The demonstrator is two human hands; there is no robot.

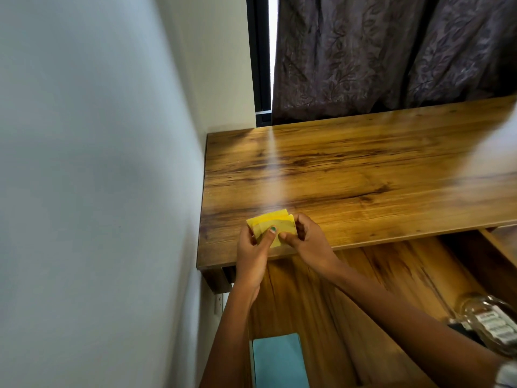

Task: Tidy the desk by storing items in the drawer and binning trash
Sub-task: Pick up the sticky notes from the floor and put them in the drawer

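Drawer (321, 317) open below the worktop (363, 175), wood-grain inside. One teal flat rectangle (278, 362) in it, bottom edge cut off. One blurred clear container (486, 320) at right, contents unreadable. Two hands: left hand (253, 252) and right hand (309, 242), each grip pinching the yellow sticky notes (275, 224), a small fanned stack, count unclear, held over the worktop's near-left corner. Worktop: glossy brown wood laminate. Behind: one purple leaf-patterned curtain (377, 51), white wall (84, 163) left.
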